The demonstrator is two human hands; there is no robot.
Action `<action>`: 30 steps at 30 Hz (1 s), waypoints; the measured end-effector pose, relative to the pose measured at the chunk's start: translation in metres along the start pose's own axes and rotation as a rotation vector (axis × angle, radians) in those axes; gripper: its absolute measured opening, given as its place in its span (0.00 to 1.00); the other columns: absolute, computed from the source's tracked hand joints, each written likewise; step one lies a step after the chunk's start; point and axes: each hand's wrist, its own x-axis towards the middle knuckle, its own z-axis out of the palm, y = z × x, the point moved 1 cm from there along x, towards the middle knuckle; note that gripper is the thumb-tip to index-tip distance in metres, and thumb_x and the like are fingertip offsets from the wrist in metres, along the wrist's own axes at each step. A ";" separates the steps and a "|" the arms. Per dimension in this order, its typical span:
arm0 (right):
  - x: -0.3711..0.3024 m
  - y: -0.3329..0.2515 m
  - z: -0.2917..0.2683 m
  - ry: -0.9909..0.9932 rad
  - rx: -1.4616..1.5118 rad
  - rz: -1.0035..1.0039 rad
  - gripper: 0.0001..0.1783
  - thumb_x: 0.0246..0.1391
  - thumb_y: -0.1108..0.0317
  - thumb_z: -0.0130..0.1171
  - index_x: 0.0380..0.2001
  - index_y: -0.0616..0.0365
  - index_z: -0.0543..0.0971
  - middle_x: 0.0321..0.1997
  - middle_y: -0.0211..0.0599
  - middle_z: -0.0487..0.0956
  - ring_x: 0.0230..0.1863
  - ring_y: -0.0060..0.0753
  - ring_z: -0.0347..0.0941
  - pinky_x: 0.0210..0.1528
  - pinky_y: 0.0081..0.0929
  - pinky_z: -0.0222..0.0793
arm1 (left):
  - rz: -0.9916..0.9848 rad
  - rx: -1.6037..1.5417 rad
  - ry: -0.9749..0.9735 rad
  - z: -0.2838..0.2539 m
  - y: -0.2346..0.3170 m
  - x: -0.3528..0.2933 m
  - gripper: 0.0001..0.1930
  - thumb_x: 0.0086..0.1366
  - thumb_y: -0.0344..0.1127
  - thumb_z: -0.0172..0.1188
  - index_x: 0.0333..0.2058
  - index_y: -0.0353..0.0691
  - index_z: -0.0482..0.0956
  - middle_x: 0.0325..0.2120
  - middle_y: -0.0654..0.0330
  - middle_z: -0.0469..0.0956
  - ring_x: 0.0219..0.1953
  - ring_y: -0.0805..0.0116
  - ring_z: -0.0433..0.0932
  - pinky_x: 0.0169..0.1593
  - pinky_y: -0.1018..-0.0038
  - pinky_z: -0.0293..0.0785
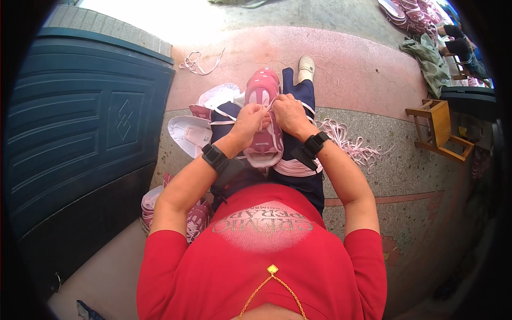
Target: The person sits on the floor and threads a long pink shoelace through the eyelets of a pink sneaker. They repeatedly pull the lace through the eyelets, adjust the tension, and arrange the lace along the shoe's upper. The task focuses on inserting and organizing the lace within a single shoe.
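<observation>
A pink and dark-red sneaker rests on my lap, toe pointing away from me, its opening near my body. My left hand is closed over its left side, thumb and fingers pinched on a pale pink shoelace. On the sneaker's other edge, my right hand pinches the lacing near the eyelets; the fingertips partly hide the lace there. Lace ends trail off to both sides. A flat bundle of pink shoelaces lies across my right thigh.
White-soled shoes lie left of my leg, more pink shoes beside my left hip. Tangled laces spread on the floor at right; a loose lace lies ahead. A wooden stool, a shoe pile and a blue door flank me.
</observation>
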 end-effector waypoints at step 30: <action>-0.007 0.009 0.005 -0.076 0.119 -0.243 0.09 0.45 0.71 0.52 0.29 0.65 0.75 0.35 0.51 0.74 0.41 0.51 0.70 0.47 0.40 0.66 | 0.516 1.628 0.095 0.013 0.003 0.013 0.10 0.56 0.38 0.56 0.28 0.36 0.79 0.24 0.47 0.79 0.30 0.50 0.80 0.34 0.60 0.77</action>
